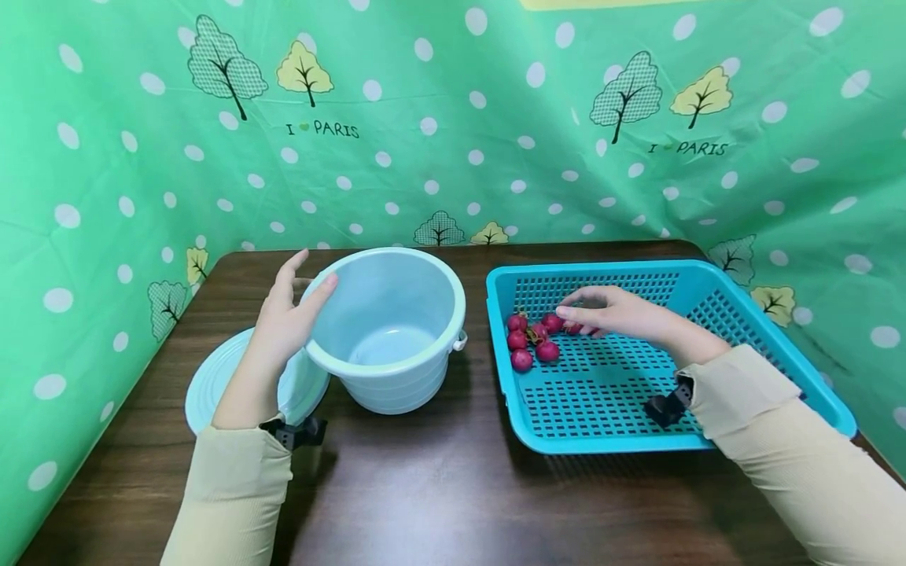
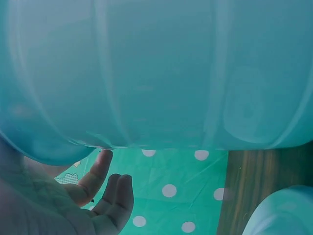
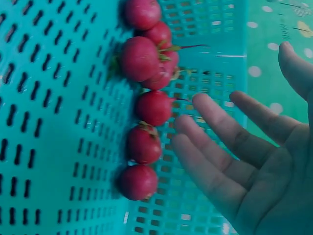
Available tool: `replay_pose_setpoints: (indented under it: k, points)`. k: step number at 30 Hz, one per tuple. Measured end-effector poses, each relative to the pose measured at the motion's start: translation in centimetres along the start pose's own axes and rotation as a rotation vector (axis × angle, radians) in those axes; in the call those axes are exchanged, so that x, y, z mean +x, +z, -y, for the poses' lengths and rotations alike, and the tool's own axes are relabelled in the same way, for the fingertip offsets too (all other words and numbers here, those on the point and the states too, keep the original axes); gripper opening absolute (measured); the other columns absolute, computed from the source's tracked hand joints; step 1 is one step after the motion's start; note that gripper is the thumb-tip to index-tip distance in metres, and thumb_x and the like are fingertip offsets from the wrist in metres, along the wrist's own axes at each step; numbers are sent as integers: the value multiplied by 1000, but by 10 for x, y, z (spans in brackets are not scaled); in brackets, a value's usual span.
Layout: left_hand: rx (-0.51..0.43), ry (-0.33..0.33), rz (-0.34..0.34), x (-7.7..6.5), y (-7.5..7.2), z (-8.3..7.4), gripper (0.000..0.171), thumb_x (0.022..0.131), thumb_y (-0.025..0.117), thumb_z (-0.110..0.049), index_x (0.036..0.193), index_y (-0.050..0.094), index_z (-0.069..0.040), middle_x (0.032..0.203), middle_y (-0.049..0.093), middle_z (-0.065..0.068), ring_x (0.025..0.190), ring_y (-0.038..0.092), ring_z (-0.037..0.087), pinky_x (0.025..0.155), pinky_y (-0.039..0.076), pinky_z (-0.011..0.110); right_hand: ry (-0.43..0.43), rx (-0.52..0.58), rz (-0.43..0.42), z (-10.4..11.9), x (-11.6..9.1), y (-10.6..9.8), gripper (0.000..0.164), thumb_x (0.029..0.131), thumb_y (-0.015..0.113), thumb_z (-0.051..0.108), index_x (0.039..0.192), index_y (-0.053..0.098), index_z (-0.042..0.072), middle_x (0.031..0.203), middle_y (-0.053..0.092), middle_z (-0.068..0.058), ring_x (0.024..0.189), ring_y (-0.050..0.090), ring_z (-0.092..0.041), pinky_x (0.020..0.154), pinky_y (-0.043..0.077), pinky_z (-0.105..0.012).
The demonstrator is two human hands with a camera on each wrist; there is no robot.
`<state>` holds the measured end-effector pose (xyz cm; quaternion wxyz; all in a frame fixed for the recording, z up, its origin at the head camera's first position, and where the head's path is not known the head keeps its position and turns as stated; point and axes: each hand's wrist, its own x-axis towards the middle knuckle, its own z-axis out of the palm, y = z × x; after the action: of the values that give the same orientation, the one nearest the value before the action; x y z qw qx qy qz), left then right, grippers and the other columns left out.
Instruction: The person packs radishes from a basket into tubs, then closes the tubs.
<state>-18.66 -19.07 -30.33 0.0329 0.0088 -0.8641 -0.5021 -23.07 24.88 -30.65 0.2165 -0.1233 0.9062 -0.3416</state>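
Note:
My left hand point(image 1: 286, 314) is at the left rim of a pale blue bucket point(image 1: 392, 385). Its thumb overlaps the rim and its fingers are loosely spread. In the left wrist view one fingertip meets the edge of the bucket's outline; I cannot tell whether it touches. Inside a turquoise plastic basket point(image 1: 594, 401), several red radishes point(image 1: 521, 360) with short green stem stubs lie near the left side. Over the basket, my right hand point(image 1: 619, 314) holds nothing, its fingers extended just beside the radishes point(image 3: 154, 107). In the head view it partly covers the rightmost radish.
A round pale blue lid point(image 1: 215, 385) lies left of the bucket, partly behind my left forearm. A knob point(image 1: 460, 341) sticks out from the bucket's right side. Green dotted cloth point(image 1: 439, 118) hangs behind the dark wooden table point(image 1: 418, 495).

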Motion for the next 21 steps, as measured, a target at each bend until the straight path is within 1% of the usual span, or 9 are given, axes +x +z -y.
replay_pose_setpoints:
  k: [2,5,9,13,17,21]
  points:
    - [-12,-3,11,0,0,-1,81,99,47,-56,161,8,-23,153,34,25,139,35,42,107,37,63,12,29,36,-2,4,2,58,102,52,46,138,51,1,127,63,-24,103,63,-29,91,56,-44]
    - [-32,-10,20,1,1,-1,79,99,47,-55,161,9,-23,146,38,26,131,43,42,103,41,59,28,42,73,-5,9,4,59,101,53,46,138,52,0,128,63,-23,100,64,-27,90,56,-44]
    - [-74,-27,35,2,2,1,78,99,47,-55,160,9,-28,141,40,26,121,48,40,99,43,53,50,50,115,-8,14,8,60,99,56,46,137,53,-1,120,66,-19,96,65,-26,89,57,-44]
    - [-129,-34,41,2,3,4,76,98,49,-54,160,10,-33,143,37,25,121,48,38,95,44,48,73,52,131,-9,19,13,57,98,58,45,133,55,-1,110,69,-15,87,67,-26,86,58,-43]
    - [-153,-24,38,3,3,7,73,99,49,-53,159,14,-33,142,36,24,122,46,36,93,44,45,87,33,137,-12,22,17,57,98,58,45,130,56,-2,104,70,-15,78,67,-24,82,59,-42]
    - [-155,-21,33,1,3,10,69,99,50,-52,158,22,-31,142,36,21,125,38,33,98,39,49,94,20,157,-14,25,19,57,98,58,45,130,55,-2,102,70,-15,75,67,-22,78,59,-41]
